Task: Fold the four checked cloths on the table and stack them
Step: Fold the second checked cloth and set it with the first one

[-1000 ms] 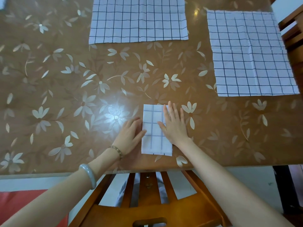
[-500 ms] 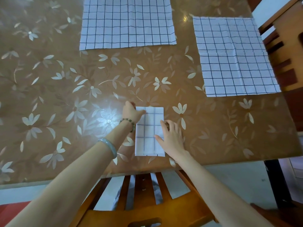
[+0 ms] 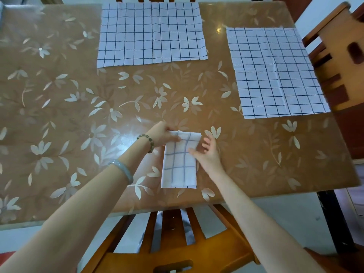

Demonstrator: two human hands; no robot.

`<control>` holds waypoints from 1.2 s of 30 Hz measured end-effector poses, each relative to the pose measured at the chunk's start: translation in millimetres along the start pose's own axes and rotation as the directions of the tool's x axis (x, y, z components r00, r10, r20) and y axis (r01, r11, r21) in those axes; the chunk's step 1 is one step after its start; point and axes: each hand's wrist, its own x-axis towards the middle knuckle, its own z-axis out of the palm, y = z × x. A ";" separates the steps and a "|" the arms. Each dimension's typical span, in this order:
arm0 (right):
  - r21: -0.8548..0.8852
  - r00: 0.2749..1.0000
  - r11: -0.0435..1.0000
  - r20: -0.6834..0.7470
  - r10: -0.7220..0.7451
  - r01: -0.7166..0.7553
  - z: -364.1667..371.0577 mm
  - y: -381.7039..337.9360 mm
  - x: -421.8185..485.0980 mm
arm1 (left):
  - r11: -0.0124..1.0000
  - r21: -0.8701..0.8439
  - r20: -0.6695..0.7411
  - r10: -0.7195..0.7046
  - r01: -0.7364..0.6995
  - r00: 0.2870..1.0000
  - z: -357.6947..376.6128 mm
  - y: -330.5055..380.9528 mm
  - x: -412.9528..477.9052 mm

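Left hand (image 3: 163, 133): the fingers are curled round the far left corner of the folded cloth (image 3: 180, 168) and pinch it, lifting that end slightly off the table (image 3: 78, 115). Right hand (image 3: 209, 155): loose and spread, holding nothing. Its thumb lies at the cloth's right edge and its fingers hover just beside the far right corner.

I judge the left-hand pinch is there to bring the far end back toward me for one more fold. The right hand appears ready to steady the strip or take the other corner.

The folded cloth is a narrow strip near the table's front edge, directly ahead of me, with its long side running away from me. Its near end lies flat, and the layered edges show there.

Two more checked cloths lie unfolded. The far cloth (image 3: 151, 34) is at the back centre. The right cloth (image 3: 275, 73) is near the right edge, well apart from the strip. I cannot find a fourth cloth in this view.

I therefore judge the task to be at an early stage, with the first fold under way and no stack begun.

Surroundings: a wooden chair back (image 3: 173, 253) stands below the front edge, between my arms. A second chair (image 3: 338, 56) stands close by the right cloth. Neither obstructs the strip. The left arm carries a beaded bracelet (image 3: 147, 141) and a bangle (image 3: 123, 170), either of which could drag on the fabric.
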 end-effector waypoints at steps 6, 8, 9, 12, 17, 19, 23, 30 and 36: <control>0.091 0.837 0.950 0.502 0.215 -0.299 -20.6 -32.9 5.3 | 0.861 -0.507 -0.049 0.010 -0.033 0.999 -19.7 1.5 -57.0; -0.047 0.775 0.952 0.569 0.275 -0.303 -20.2 -36.8 -1.0 | 0.796 -0.604 -0.113 -0.025 -0.048 0.993 -27.7 2.0 -74.1; -0.087 0.760 0.951 0.581 0.291 -0.297 -19.2 -36.5 -4.1 | 0.761 -0.647 -0.140 -0.046 -0.056 0.989 -31.4 1.0 -81.7; -0.049 0.776 0.939 0.550 0.309 -0.339 -14.2 -37.7 -18.6 | 0.695 -0.715 -0.196 -0.092 -0.078 0.976 -40.0 -8.3 -105.0; 0.228 0.888 0.906 0.382 0.255 -0.358 -12.1 -44.9 -42.1 | 0.711 -0.702 -0.218 -0.160 -0.040 0.963 -37.8 -34.1 -142.1; 0.291 0.917 0.895 0.317 0.244 -0.339 -10.4 -49.7 -54.1 | 0.702 -0.711 -0.201 -0.160 -0.031 0.966 -34.1 -42.6 -154.0; 0.370 0.958 0.890 0.205 0.201 -0.266 -6.6 -56.0 -79.4 | 0.690 -0.723 -0.173 -0.134 -0.033 0.976 -27.6 -54.9 -168.2; 0.387 0.971 0.890 0.107 0.214 -0.239 -7.6 -51.2 -113.4 | 0.743 -0.668 -0.172 -0.092 -0.047 0.981 -12.2 -59.0 -199.2; 0.301 0.974 0.927 0.098 0.203 -0.224 -18.8 -48.3 -136.1 | 0.759 -0.648 -0.242 -0.123 -0.066 0.962 8.5 -49.9 -234.6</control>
